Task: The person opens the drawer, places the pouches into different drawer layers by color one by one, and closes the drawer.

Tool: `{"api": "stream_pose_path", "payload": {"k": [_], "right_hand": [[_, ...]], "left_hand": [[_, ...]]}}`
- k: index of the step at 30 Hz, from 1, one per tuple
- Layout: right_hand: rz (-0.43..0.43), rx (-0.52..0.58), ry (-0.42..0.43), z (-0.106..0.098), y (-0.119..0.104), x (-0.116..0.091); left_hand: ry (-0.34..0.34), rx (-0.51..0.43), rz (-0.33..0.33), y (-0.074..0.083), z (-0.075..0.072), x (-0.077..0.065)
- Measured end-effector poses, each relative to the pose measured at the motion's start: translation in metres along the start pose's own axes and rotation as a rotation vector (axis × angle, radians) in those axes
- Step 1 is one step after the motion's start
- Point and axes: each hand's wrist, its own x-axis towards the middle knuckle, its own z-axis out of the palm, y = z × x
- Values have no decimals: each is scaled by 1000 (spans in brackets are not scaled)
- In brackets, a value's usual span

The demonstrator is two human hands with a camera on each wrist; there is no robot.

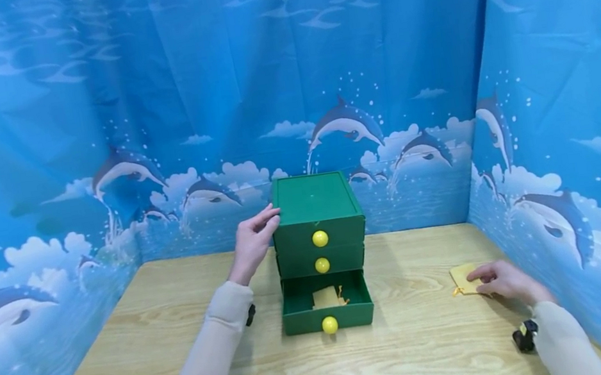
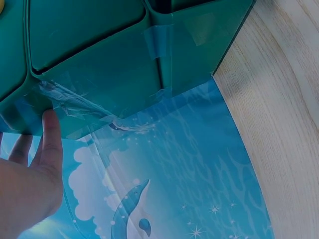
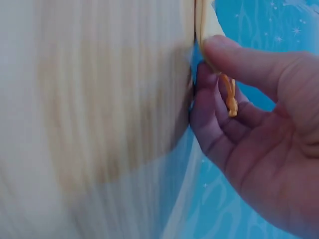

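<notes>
A green three-drawer cabinet (image 1: pixel 314 198) with yellow ball knobs stands near the middle of the table. Its bottom drawer (image 1: pixel 328 318) is pulled out, with a small yellow drawstring pouch (image 1: pixel 325 298) lying inside. Against the cabinet's upper left side rests my left hand (image 1: pixel 252 240), its fingers fairly straight; one fingertip (image 2: pixel 50 119) presses the green wall by some clear tape. Over at the table's right, my right hand (image 1: pixel 507 283) pinches the edge of another yellow drawstring pouch (image 1: pixel 464 278) between thumb and fingers. An orange cord (image 3: pixel 231 97) with a knotted end hangs from that pouch in the right wrist view.
The wood-grain table (image 1: pixel 418 351) carries the cabinet and the pouch. Blue curtains (image 1: pixel 280 54) printed with dolphins and clouds enclose the back and both sides. The upper two drawers, with knobs (image 1: pixel 320 239) on their fronts, are pushed in above the extended one.
</notes>
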Motion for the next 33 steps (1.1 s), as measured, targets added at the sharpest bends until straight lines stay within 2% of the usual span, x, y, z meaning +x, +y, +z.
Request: {"api": "stream_pose_path", "payload": {"k": [4, 14, 17, 27, 33], "right_hand": [[34, 128, -42, 4, -2, 3], [-37, 295, -57, 7, -19, 10], [-65, 327, -58, 8, -26, 11], [-74, 356, 21, 17, -48, 24], [-91, 403, 7, 29, -65, 36]], "left_hand": [[0, 2, 6, -1, 0, 0], [2, 3, 7, -1, 0, 1], [3, 2, 9, -1, 0, 0], [-5, -3, 7, 1, 1, 1], [-4, 6, 2, 0, 1, 0]]}}
